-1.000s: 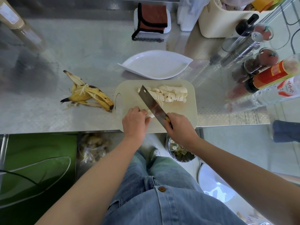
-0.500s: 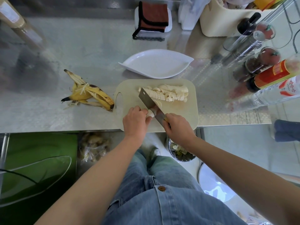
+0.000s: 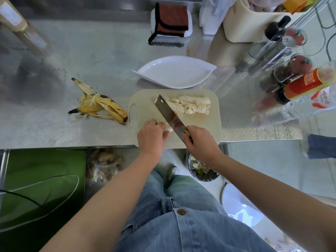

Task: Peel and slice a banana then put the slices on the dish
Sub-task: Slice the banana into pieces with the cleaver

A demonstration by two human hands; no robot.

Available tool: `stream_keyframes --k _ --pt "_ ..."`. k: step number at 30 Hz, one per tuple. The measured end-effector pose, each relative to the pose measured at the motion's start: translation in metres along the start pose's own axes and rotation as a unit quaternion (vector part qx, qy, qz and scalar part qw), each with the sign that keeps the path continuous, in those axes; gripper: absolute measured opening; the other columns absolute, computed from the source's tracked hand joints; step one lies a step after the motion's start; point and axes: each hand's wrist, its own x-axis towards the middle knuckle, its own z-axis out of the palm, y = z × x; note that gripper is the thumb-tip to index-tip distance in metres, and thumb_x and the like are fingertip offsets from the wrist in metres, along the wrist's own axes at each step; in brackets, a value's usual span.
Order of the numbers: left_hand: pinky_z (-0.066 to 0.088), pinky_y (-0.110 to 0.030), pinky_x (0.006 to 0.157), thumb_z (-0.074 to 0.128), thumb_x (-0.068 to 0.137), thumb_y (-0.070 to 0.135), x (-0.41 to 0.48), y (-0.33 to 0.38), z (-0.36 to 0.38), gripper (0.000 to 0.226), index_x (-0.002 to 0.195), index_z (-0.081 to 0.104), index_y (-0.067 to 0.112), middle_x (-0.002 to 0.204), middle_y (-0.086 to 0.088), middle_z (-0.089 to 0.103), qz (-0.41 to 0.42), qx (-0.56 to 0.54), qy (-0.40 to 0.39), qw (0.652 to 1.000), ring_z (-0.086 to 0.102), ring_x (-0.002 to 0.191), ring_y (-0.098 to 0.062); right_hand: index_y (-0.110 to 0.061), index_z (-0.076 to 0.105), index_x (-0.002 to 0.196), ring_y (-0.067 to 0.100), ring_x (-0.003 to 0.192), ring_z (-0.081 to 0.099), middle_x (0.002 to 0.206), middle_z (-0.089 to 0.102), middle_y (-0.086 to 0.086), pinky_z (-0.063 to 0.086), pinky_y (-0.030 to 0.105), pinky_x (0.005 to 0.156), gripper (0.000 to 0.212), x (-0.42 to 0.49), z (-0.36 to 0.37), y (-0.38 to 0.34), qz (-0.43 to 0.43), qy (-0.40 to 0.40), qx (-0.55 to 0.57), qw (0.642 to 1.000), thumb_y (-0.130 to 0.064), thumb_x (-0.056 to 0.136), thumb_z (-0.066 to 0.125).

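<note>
Steel counter [image 3: 91, 51], viewed from above. Cream board [image 3: 209, 130] at its near edge.

On the board's far half: a row of pale slices [image 3: 192, 106], leaning on one another, left to right. Nearer, left of centre: the uncut stub [image 3: 168, 128] of banana, mostly hidden under fingers.

Left hand [image 3: 151, 137]: knuckles up, fingers curled down over the stub, gripping it against the board. Right hand [image 3: 200, 140]: closed round the handle of the knife [image 3: 170, 115] (handle almost wholly covered). Broad rectangular blade, set diagonally from the right hand up and left across the board, between stub and slices, just beside the left fingertips. Whether edge on the banana or above it: cannot tell.

Dish [image 3: 174, 73]: white, leaf-shaped, on the counter just beyond the board, apart from it. All visible slices on the board.

Peel [image 3: 98, 106]: splayed on the counter left of the board, yellow with brown spots, one end just beside the board's left edge.

Far side of the counter: brown cloth [image 3: 171, 19] with black trim on a small white tray [image 3: 189, 24]. Right side: cream tub [image 3: 254, 24], steel shaker [image 3: 276, 50], red-labelled bottle [image 3: 307, 82]. Below the counter edge: jeans [image 3: 181, 215] and a bowl [image 3: 201, 171] of scraps.
</note>
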Motion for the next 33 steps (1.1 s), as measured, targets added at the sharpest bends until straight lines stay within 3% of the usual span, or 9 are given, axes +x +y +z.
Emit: stream_keyframes --k 9,16,22,33 --pt "0.037 -0.028 0.061 0.062 0.090 0.037 0.0004 -0.0005 0.0009 0.024 0.107 0.068 0.021 0.094 -0.002 0.058 0.001 -0.005 -0.006 1.000 0.051 0.089 -0.019 -0.012 0.035 0.071 0.027 0.057 0.040 0.066 0.039 0.003 0.027 0.034 0.053 0.026 -0.0007 0.0078 0.0040 0.019 -0.039 -0.018 0.999 -0.015 0.094 0.046" --pt "0.040 -0.029 0.062 0.063 0.089 0.037 -0.0004 0.0001 0.0002 0.025 0.106 0.069 0.019 0.095 -0.002 0.059 0.000 -0.002 -0.003 1.000 0.052 0.090 -0.019 -0.012 0.036 0.069 0.027 0.053 0.040 0.062 0.038 0.000 0.032 0.038 0.049 0.027 -0.0022 0.0027 0.0019 0.004 0.005 0.012 1.000 -0.013 0.093 0.048" --pt "0.037 -0.026 0.063 0.060 0.091 0.039 0.0002 0.0002 -0.0002 0.027 0.109 0.068 0.021 0.098 -0.001 0.059 0.002 0.004 -0.004 1.000 0.052 0.092 -0.018 -0.012 0.037 0.071 0.028 0.055 0.043 0.065 0.043 0.004 0.035 0.039 0.050 0.025 -0.0015 0.0009 -0.0002 -0.001 -0.002 0.004 1.000 -0.015 0.094 0.047" --pt "0.041 -0.030 0.062 0.063 0.089 0.038 0.0004 -0.0014 0.0015 0.025 0.106 0.069 0.020 0.094 -0.003 0.059 0.002 -0.010 -0.005 1.000 0.052 0.089 -0.020 -0.012 0.037 0.072 0.027 0.058 0.043 0.068 0.042 0.005 0.028 0.033 0.053 0.025 -0.0014 0.0079 0.0045 0.019 -0.039 -0.016 0.999 -0.016 0.095 0.046"
